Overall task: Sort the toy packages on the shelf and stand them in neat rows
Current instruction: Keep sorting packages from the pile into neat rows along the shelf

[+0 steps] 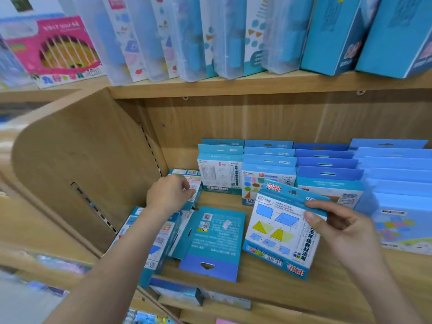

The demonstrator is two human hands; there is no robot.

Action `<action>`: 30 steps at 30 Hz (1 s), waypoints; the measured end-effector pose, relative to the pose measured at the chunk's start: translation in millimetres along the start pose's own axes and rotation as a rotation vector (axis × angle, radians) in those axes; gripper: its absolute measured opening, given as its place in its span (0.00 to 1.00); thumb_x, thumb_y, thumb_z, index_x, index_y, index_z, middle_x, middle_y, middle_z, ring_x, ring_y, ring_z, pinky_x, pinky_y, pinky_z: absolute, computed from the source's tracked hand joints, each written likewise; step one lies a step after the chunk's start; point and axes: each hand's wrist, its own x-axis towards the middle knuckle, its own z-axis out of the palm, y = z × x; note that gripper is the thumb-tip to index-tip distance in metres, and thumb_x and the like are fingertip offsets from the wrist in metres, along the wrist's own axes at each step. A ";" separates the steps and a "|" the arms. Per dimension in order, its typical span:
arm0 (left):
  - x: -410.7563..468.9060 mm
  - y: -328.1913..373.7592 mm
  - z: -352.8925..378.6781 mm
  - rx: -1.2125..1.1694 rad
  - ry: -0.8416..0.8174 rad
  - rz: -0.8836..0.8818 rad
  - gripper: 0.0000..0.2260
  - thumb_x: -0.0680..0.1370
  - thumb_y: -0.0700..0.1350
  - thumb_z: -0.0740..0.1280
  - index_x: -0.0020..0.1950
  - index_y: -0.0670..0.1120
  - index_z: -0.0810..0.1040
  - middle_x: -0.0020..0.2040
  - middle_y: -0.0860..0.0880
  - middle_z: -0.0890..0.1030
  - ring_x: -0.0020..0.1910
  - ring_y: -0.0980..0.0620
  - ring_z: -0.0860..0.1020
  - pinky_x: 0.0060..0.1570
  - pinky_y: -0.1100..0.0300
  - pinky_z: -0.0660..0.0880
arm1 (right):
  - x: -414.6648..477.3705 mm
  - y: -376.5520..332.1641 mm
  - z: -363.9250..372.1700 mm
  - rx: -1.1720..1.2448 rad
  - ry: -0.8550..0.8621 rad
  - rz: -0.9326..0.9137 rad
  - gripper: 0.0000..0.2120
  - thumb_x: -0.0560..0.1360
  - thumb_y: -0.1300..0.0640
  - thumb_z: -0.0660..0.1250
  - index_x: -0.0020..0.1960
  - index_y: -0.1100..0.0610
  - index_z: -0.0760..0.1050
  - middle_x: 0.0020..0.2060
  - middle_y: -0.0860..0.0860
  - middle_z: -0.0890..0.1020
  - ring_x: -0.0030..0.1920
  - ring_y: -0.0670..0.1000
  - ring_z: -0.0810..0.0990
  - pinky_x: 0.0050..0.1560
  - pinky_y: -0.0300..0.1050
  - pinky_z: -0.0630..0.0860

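Observation:
On the wooden shelf (268,288) lie and stand several blue toy packages. My right hand (339,228) grips a blue and white package with shape pictures (278,232) by its top right corner, tilted above the shelf. My left hand (169,194) closes on a small package (195,181) leaning near the left wall. A package lies face down (214,244) between my hands. More loose packages (161,239) lie under my left forearm. Upright rows (268,169) stand at the back.
A wooden side panel (77,164) bounds the shelf on the left. Further upright blue rows (327,174) and larger light blue packs (397,183) fill the right. The upper shelf (233,84) carries clear cases and blue boxes. Boxes sit on the shelf below (177,293).

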 end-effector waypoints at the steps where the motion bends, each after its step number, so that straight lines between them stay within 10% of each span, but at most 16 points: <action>1: 1.4 -0.4 3.5 0.050 -0.029 -0.006 0.13 0.74 0.58 0.66 0.53 0.53 0.78 0.50 0.50 0.82 0.48 0.48 0.79 0.40 0.57 0.75 | 0.1 0.4 0.6 0.002 0.001 -0.003 0.10 0.69 0.66 0.71 0.43 0.51 0.80 0.40 0.43 0.85 0.38 0.38 0.82 0.29 0.32 0.77; 6: 10.0 7.6 18.1 0.217 -0.219 -0.040 0.27 0.71 0.63 0.65 0.64 0.50 0.68 0.59 0.48 0.78 0.56 0.46 0.76 0.47 0.55 0.74 | -1.7 4.8 3.3 0.009 -0.003 0.001 0.09 0.69 0.65 0.72 0.43 0.51 0.81 0.39 0.42 0.85 0.40 0.42 0.83 0.31 0.35 0.78; 15: 22.3 20.2 11.9 0.261 -0.397 -0.021 0.22 0.68 0.52 0.70 0.58 0.47 0.69 0.52 0.48 0.77 0.48 0.48 0.78 0.43 0.58 0.77 | -6.3 2.8 3.6 0.030 -0.007 0.020 0.07 0.68 0.61 0.72 0.43 0.50 0.81 0.39 0.41 0.85 0.41 0.43 0.83 0.31 0.38 0.80; 19: 22.8 15.6 10.0 0.284 -0.331 0.033 0.16 0.68 0.54 0.70 0.49 0.48 0.70 0.45 0.49 0.76 0.42 0.49 0.75 0.37 0.60 0.71 | -6.6 -1.2 4.8 0.062 0.016 0.011 0.07 0.67 0.60 0.72 0.42 0.49 0.81 0.40 0.43 0.85 0.42 0.43 0.83 0.31 0.39 0.80; 26: 21.2 -2.6 -16.9 0.059 -0.153 0.145 0.23 0.73 0.47 0.67 0.68 0.55 0.70 0.61 0.46 0.78 0.52 0.47 0.77 0.43 0.59 0.73 | -4.0 -10.0 12.3 0.078 0.006 -0.040 0.07 0.66 0.56 0.71 0.41 0.44 0.81 0.39 0.39 0.84 0.40 0.39 0.82 0.29 0.34 0.77; 30: 19.6 -17.1 -27.5 -0.021 -0.132 0.214 0.15 0.79 0.41 0.60 0.57 0.59 0.79 0.69 0.46 0.72 0.54 0.47 0.77 0.47 0.58 0.75 | -5.4 -8.8 20.5 0.055 -0.030 -0.042 0.05 0.68 0.59 0.70 0.41 0.50 0.81 0.38 0.38 0.84 0.40 0.39 0.82 0.30 0.35 0.77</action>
